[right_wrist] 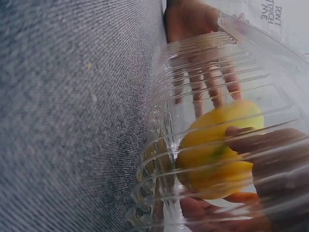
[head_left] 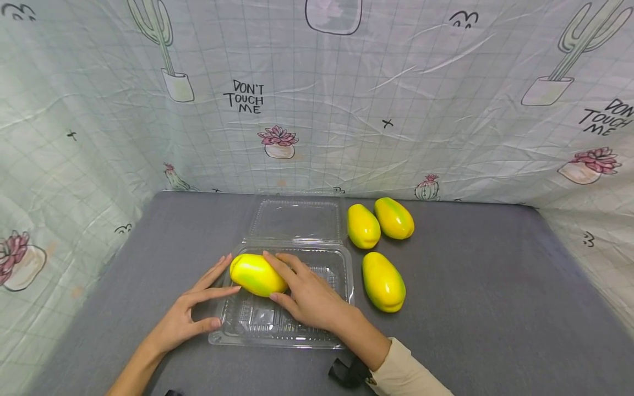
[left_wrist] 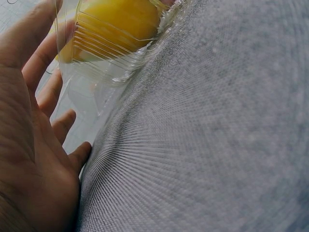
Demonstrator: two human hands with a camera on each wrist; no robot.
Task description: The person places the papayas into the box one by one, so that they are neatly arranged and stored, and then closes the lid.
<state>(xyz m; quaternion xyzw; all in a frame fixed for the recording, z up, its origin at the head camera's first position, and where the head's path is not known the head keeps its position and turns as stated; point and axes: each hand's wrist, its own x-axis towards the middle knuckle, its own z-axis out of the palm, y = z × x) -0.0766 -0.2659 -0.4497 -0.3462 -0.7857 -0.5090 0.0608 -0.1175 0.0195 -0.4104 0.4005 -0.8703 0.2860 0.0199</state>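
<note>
A clear plastic clamshell container [head_left: 277,342] lies with its lid folded back. In its tray, towards the left, is a yellow papaya [head_left: 255,274] with a green streak. My right hand [head_left: 314,297] holds the fruit's right end, thumb on the near side and fingers over the far side. In the right wrist view, the papaya [right_wrist: 212,154] shows through the ribbed clear wall. My left hand [head_left: 180,319] is at the container's left side, fingers extended towards the fruit and thumb by the near left corner. The left wrist view shows the left hand's fingers [left_wrist: 48,96] spread along the plastic.
Three more yellow papayas lie right of the container: one papaya [head_left: 383,282] beside the tray, another papaya [head_left: 364,226] beside the lid [head_left: 297,220], and a third papaya [head_left: 394,218] behind. A cactus-print curtain [head_left: 346,110] hangs behind the grey tabletop [head_left: 470,302].
</note>
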